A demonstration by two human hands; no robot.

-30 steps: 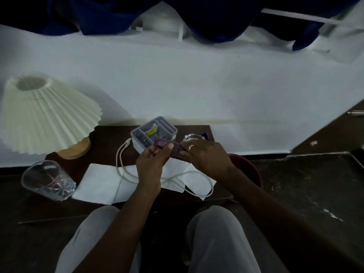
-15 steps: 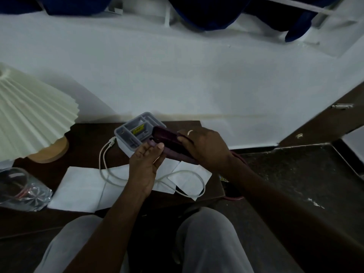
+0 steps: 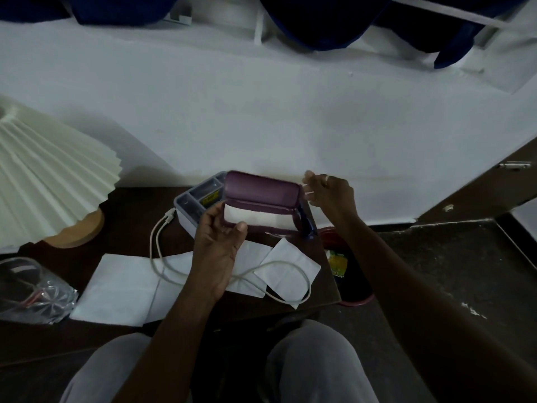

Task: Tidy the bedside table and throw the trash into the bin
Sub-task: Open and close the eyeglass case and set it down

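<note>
Over the bedside table (image 3: 130,225), left hand (image 3: 219,239) grips open purple case (image 3: 261,205).

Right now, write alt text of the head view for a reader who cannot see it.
The left hand holds an open purple hard case with a white cloth inside, above a dark wooden bedside table; the right hand hovers open beside its lid. White paper napkins, a white cable and a grey plastic organiser lie below.

A bedroom — dark bedside table (image 3: 130,228), pleated lamp (image 3: 49,181), white wall (image 3: 261,117).
</note>
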